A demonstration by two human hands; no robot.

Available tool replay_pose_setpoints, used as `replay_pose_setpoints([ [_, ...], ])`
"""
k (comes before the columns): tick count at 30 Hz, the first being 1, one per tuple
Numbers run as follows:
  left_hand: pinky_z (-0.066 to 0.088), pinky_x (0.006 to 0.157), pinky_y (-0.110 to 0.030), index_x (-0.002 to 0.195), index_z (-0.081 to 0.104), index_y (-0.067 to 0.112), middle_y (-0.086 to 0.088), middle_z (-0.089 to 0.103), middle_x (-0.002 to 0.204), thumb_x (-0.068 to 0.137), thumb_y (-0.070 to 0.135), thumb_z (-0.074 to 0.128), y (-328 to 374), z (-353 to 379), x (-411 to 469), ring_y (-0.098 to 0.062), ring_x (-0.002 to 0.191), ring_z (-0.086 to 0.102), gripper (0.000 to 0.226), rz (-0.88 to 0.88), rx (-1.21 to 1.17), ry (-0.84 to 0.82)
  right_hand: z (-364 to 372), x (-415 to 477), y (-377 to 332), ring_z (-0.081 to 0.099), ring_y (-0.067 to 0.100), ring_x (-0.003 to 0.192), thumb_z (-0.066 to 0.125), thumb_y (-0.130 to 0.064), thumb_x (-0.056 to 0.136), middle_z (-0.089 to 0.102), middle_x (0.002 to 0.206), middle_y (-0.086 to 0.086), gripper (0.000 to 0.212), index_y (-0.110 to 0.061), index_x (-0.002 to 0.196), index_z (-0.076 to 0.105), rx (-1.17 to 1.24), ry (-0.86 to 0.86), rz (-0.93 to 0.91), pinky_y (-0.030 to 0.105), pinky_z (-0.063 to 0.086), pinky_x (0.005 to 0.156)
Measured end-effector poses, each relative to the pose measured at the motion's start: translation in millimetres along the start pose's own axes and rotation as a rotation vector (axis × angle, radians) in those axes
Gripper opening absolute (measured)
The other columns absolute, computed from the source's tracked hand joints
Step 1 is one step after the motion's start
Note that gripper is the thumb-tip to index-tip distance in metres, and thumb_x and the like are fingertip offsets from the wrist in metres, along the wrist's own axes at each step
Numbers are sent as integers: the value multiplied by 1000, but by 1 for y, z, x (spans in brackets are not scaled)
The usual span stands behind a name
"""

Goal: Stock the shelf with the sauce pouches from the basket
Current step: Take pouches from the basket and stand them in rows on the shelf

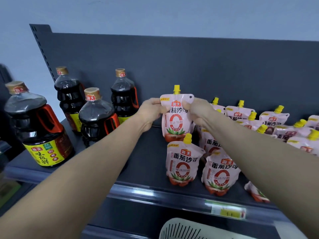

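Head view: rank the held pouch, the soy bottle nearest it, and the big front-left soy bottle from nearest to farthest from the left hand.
1. held pouch: pinched at its upper left corner by the left hand.
2. rear soy bottle: just left of that hand, standing at the back.
3. big soy bottle: far left, at the front.

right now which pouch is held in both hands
The back pouch in the leftmost row; left hand and right hand pinch its top corners.

Four dark sauce bottles (96,118) with gold caps and red handles stand at left; yellow price tag (227,212) lower right; pale blue wall (155,12) behind.
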State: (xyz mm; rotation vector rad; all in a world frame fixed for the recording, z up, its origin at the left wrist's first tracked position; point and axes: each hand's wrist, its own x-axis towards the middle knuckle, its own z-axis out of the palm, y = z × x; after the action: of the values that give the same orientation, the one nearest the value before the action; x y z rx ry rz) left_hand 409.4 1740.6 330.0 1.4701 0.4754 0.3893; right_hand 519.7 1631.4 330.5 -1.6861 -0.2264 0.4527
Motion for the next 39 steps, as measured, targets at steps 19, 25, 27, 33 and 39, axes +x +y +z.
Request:
replay_pose_setpoints([
  [19, 56, 67, -25, 83, 64, 9, -1, 65, 79, 90, 0, 53, -48, 21, 17, -13, 74, 63, 15, -124, 244, -188, -29, 51, -13, 48, 25, 72, 44, 2, 84, 56, 78, 11, 21, 2, 82, 65, -1024, 118, -190, 24, 39, 51],
  [25, 54, 79, -31, 72, 62, 15, -1, 65, 79, 87, 0, 58, -44, 19, 21, -13, 76, 62, 22, -103, 323, -250, -22, 67, -5, 49, 29, 73, 46, 1, 86, 45, 68, 9, 27, -5, 61, 41, -1163, 105, -145, 30, 39, 58],
  [27, 54, 81, -32, 72, 62, 16, 0, 65, 79, 86, 0, 59, -43, 19, 23, -14, 78, 62, 22, -100, 354, -260, -22, 75, -4, 53, 32, 88, 48, 0, 87, 51, 86, 13, 12, -3, 76, 50, -1121, 118, -147, 32, 44, 70],
  [33, 54, 84, -35, 72, 65, 15, 0, 65, 76, 86, 0, 60, -41, 19, 25, -14, 76, 62, 21, -43, 386, -283, -19, 97, 5, 51, 29, 76, 55, -6, 87, 54, 86, 11, 29, -10, 61, 42, -1067, 151, -155, 28, 37, 56],
  [39, 55, 79, -37, 67, 64, 13, -5, 64, 73, 86, -4, 57, -44, 25, 25, -18, 74, 61, 26, 19, 369, -166, -18, 98, 1, 51, 27, 80, 59, -8, 88, 51, 92, 11, 10, -4, 83, 52, -997, 159, -126, 26, 40, 66],
])
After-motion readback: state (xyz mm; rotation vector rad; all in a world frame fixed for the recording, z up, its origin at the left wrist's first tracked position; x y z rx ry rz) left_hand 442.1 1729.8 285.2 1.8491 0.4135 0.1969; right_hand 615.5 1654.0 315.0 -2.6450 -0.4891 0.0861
